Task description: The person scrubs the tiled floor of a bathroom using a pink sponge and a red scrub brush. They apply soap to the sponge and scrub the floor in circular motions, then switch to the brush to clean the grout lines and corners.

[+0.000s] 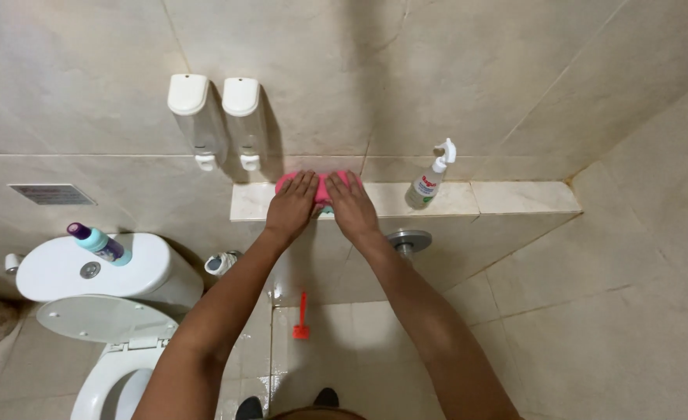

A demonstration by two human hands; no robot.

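Both of my hands press flat on a pink cloth (284, 181) lying on a tiled wall ledge (500, 197). My left hand (292, 204) covers the cloth's left part, fingers spread. My right hand (349, 204) lies beside it on the right part, fingers together and extended. Only the cloth's pink edges and a bit of teal underneath show around my fingers. Two white wall dispensers (219, 117) hang just above the cloth.
A clear spray bottle (430, 180) with a white trigger stands on the ledge to the right. A white toilet (95, 311) with a teal bottle (100, 243) on its tank sits lower left. A round metal valve (408, 241) is below the ledge, and a red tool (302, 315) lies on the wet floor.
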